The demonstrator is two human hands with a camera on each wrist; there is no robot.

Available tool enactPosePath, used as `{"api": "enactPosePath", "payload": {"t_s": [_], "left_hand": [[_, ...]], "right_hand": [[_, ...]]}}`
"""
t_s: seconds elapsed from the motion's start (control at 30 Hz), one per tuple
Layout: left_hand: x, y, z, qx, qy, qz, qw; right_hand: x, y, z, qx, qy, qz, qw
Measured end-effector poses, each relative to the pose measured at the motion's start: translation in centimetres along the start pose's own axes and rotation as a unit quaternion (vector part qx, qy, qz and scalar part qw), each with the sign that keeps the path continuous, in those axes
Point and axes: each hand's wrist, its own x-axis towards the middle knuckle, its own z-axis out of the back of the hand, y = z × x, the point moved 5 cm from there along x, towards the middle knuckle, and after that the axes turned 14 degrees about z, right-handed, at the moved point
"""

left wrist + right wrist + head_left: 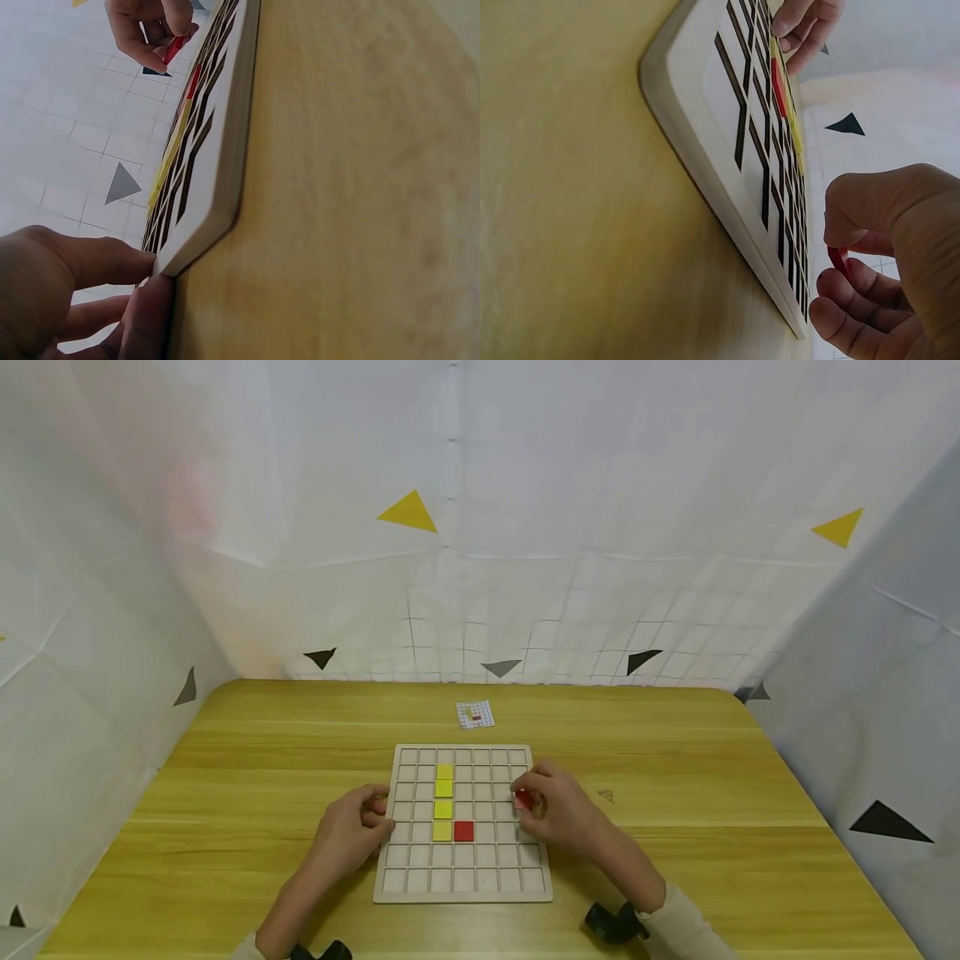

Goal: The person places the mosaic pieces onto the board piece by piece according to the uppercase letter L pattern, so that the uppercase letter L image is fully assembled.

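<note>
A pale board (462, 896) with a grid of square recesses lies flat on the table. Several yellow tiles (443, 809) form a column in it, and a red tile (463, 832) sits right of the lowest one. My left hand (351, 831) holds the board's left edge, its thumb and a finger against the rim in the left wrist view (82, 285). Over the board's right edge, my right hand (564, 810) pinches another red tile (839, 261) between thumb and fingers. In the head view, the fingers partly cover this tile.
A small printed card (475, 715) with a grid pattern lies behind the board on the wooden table (300, 735). White sheets with triangles (408, 512) hang around the back and sides. Black wrist devices (615, 923) sit near both cuffs.
</note>
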Motion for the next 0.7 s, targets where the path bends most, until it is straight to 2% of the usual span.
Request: {"api": "enactPosePath", "payload": {"t_s": [0.27, 0.47, 0.7], "left_hand": [[0.0, -0.1, 0.0, -0.001, 0.000, -0.002, 1.0000], [-0.1, 0.0, 0.0, -0.003, 0.003, 0.001, 1.0000], [0.0, 0.1, 0.0, -0.001, 0.001, -0.002, 1.0000]], "right_hand": [[0.0, 0.5, -0.7, 0.014, 0.014, -0.013, 1.000], [0.3, 1.3, -1.1, 0.036, 0.005, 0.005, 0.999], [0.7, 2.0, -2.0, 0.044, 0.014, 0.024, 0.999]]}}
